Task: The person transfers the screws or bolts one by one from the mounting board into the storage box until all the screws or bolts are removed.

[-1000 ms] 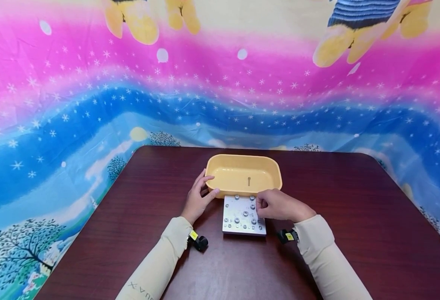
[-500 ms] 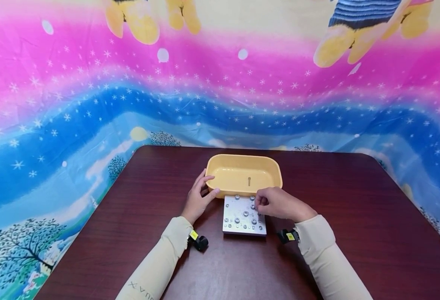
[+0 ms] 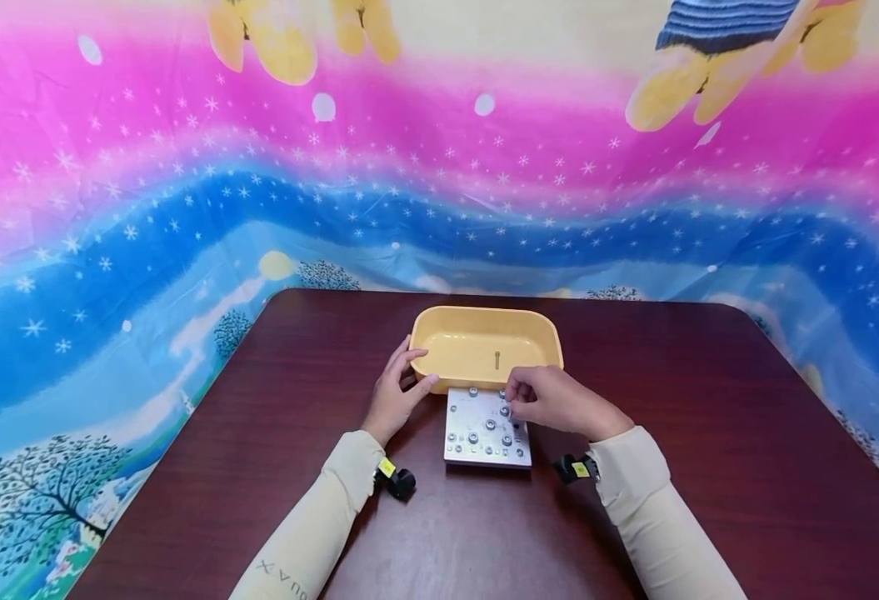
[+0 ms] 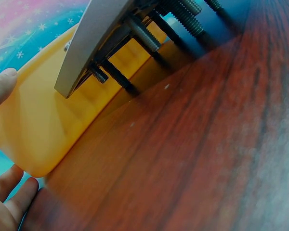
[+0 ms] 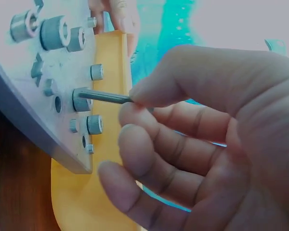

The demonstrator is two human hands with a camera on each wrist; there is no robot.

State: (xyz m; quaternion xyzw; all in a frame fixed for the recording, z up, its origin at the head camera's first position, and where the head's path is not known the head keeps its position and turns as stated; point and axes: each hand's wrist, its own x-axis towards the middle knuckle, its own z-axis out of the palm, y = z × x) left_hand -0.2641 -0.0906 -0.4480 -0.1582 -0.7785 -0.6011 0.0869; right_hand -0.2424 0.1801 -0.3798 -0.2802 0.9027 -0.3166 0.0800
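My right hand (image 3: 559,402) pinches a thin metal screw (image 5: 106,97) between thumb and forefinger, its upper end hidden in the fingertips. The screw's free end shows in front of a round socket bolt head in the right wrist view. Below the hand lies a square silver metal plate (image 3: 469,425) set with several socket-head bolts. Bolt shanks (image 4: 142,33) stick out under the plate in the left wrist view. My left hand (image 3: 396,396) holds the left corner of a yellow plastic bin (image 3: 439,387), thumb on the front wall and a finger over the rim.
One loose screw (image 3: 496,360) lies inside the bin. The bin stands right behind the plate on a dark reddish wooden table (image 3: 319,367). Two open holes show in the plate near its right edge, one being a dark hole (image 5: 58,104). A patterned cloth (image 3: 439,183) hangs behind the table.
My right hand has risen slightly and shifted left from the plate's right edge, with the screw in its fingers. My left hand and the plate stay put.
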